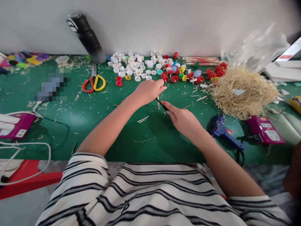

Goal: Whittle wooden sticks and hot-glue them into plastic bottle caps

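My left hand (149, 91) is closed, knuckles up, pinching a thin pale wooden stick (158, 103) that points down toward the tabletop. A slim black knife-like tool (163, 105) is gripped in my right hand (182, 117), its dark tip reaching up to the stick just below my left fingers. My fingers hide part of the stick's upper end. On the green table (155, 141) below lie a few loose wood slivers (143, 119). Just beyond my left hand are many white bottle caps (137, 73) and red caps with sticks through them (174, 78).
Scissors (94, 80) and a black bottle (88, 39) stand left of the caps. To the right are a straw pile (243, 91), a blue glue gun (224, 131) and a purple power box (265, 130). White cables (44, 143) cross the left edge.
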{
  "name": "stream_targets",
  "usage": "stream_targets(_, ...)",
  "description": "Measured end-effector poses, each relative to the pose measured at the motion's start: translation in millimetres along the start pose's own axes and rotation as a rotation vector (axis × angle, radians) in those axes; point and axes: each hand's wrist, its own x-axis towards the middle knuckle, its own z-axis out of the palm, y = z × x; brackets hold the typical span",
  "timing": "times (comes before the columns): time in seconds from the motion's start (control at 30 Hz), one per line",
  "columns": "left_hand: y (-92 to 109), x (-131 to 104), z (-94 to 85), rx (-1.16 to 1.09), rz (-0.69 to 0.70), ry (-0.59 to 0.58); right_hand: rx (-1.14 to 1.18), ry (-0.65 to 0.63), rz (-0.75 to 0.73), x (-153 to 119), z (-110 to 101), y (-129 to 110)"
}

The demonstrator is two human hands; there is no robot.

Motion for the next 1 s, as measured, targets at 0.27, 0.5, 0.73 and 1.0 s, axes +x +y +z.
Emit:
stream_targets(0.27, 39.0, 7.2, -3.9, 0.042, 0.075, -0.07, 0.093, 0.017, 0.05, -22.2, 5.7, 11.9)
stream_targets(0.5, 32.0, 2.5, -3.8, 0.021, 0.024, -0.079, 0.122, 0.031, 0.029, -24.9, 13.4, 15.6)
stream_targets(0.73, 30.6, -0.1, -0.1, 0.032, 0.034, -0.054, 0.093, 0.018, 0.042, -27.6, 12.2, 12.6)
stream_targets(1.0, 38.7, 4.0, 6.6, 0.074, 0.089, -0.015, 0.09, 0.008, 0.081, -34.2, 9.2, 12.4)
